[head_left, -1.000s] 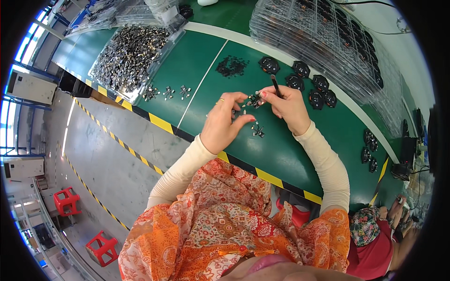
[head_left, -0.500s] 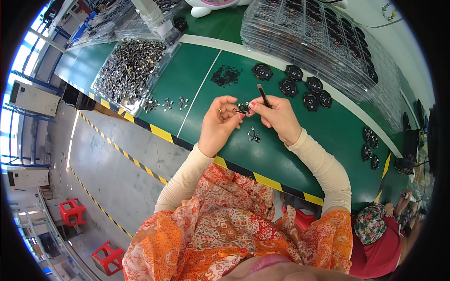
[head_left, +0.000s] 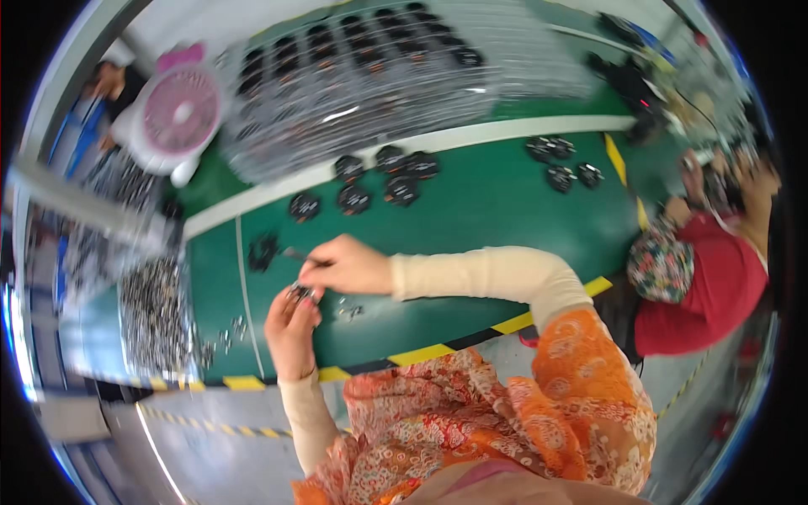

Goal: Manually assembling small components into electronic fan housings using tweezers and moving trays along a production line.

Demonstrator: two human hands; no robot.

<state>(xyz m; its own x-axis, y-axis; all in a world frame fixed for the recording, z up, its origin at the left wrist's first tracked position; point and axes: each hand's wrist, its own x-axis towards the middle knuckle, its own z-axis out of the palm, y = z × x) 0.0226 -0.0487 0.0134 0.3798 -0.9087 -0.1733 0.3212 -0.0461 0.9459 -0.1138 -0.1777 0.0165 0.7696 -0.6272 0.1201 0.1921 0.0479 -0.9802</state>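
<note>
My left hand (head_left: 292, 335) pinches a small black and silver part (head_left: 300, 292) between thumb and fingers. My right hand (head_left: 352, 268) meets it there, its fingers closed round a slim dark tool, seemingly tweezers (head_left: 295, 254), whose flat end sticks out to the left. The small part is blurred and partly hidden by fingers. Close to the right wrist, a few similar small parts (head_left: 350, 310) lie on the green tabletop (head_left: 471, 202). Just beyond my hands is a pile of tiny black pieces (head_left: 263, 251).
Several black rounded housings (head_left: 354, 199) lie farther back, more (head_left: 560, 178) at the right. Stacked clear plastic trays (head_left: 362, 101) stand behind. A tray of small metallic parts (head_left: 156, 316) is at left, beside a pink-white fan (head_left: 177, 114). A person in red (head_left: 707, 286) sits at right.
The view has swung to the right, so the table and trays appear shifted left and the co-worker shows more. My hands stay together at the small part, the tool still in my right hand.
</note>
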